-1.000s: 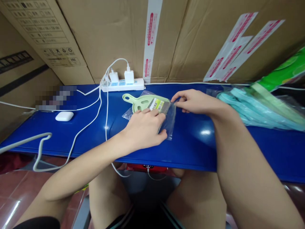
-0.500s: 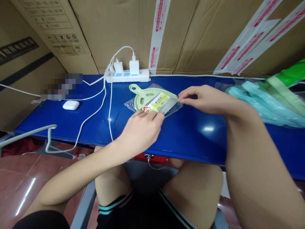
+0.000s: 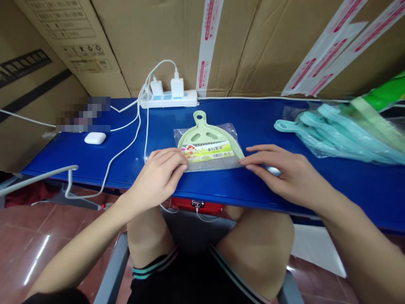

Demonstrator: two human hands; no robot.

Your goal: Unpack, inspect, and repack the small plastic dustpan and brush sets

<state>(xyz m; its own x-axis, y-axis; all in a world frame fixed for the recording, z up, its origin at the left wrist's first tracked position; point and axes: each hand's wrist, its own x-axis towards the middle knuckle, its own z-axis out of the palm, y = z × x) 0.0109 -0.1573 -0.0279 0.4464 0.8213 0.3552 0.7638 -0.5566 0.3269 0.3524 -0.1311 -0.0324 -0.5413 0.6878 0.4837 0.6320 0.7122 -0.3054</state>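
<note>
A light green dustpan (image 3: pixel 209 134) lies in a clear plastic bag on the blue table, its looped handle pointing away from me. A yellow-green label (image 3: pixel 207 153) with mushroom pictures crosses its front, over a grey strip and what look like dark bristles. My left hand (image 3: pixel 164 171) is closed on the bag's near left corner, the fingertips partly hidden. At the near right corner, my right hand (image 3: pixel 276 171) pinches the edge between thumb and fingers.
Several bagged turquoise dustpans (image 3: pixel 332 131) are piled at the right. A white power strip (image 3: pixel 186 99) with chargers stands against the cardboard boxes (image 3: pixel 247 50). White cables trail down the left, near a white earbud case (image 3: pixel 95 138).
The dustpan has turned so its handle points straight away from me, and it sits nearer. My left hand has shifted to the left corner; my right hand has come lower.
</note>
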